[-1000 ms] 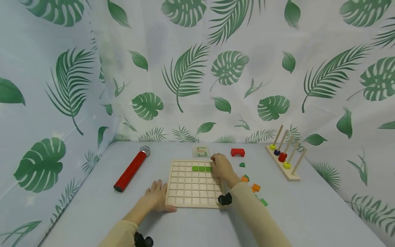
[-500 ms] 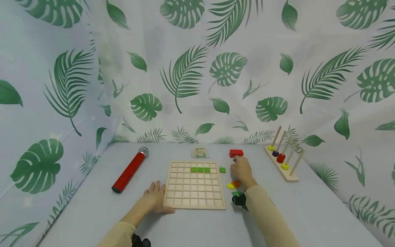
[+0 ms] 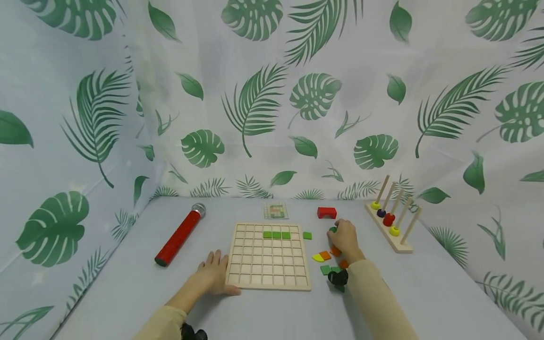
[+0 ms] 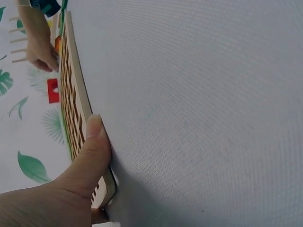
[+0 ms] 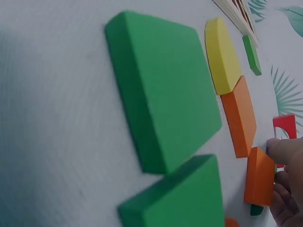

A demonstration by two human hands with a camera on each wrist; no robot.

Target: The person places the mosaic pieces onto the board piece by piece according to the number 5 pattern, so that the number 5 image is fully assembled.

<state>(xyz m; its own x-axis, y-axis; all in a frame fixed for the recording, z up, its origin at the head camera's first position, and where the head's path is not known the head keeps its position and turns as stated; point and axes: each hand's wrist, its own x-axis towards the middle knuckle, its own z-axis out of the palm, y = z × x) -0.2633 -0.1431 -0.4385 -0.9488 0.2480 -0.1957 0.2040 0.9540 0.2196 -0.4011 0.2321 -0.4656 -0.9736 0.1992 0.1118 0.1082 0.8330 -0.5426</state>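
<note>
Piece-picking seemed in hand: the left hand (image 3: 214,275), fingers spread, touched the grid board (image 3: 272,260), while the right hand (image 3: 346,240) met a dark green piece (image 3: 333,229) right of the board, whether pinching unclear, a secure grip likely needed next.

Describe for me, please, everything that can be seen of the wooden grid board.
The grid board is pale and looks like plain wood, roughly square, with a raised rim and thin dividers that make rows of small square cells. It lies flat on the white table. Three green squares sit side by side in its second row from the far edge. The left hand is at its near left corner, the thumb against the near edge.
</note>
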